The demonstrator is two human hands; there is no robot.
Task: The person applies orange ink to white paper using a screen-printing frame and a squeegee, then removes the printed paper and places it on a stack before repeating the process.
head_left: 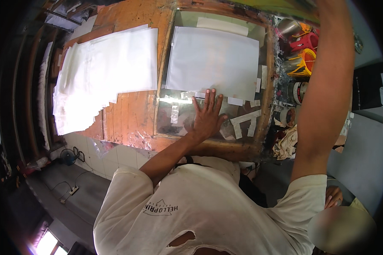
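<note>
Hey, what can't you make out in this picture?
In the head view:
- Right hand: cut off by the top edge, so its grip is unknown.
- Left hand: palm hidden by its own back.
- White sheets: overlap and glare prevent counting.
- Orange marks at the pale sheet: too faint to read.

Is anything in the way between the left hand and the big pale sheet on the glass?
No, nothing visible blocks it: the left hand is spread open, its longest fingers right at the pale sheet's near edge.
</note>
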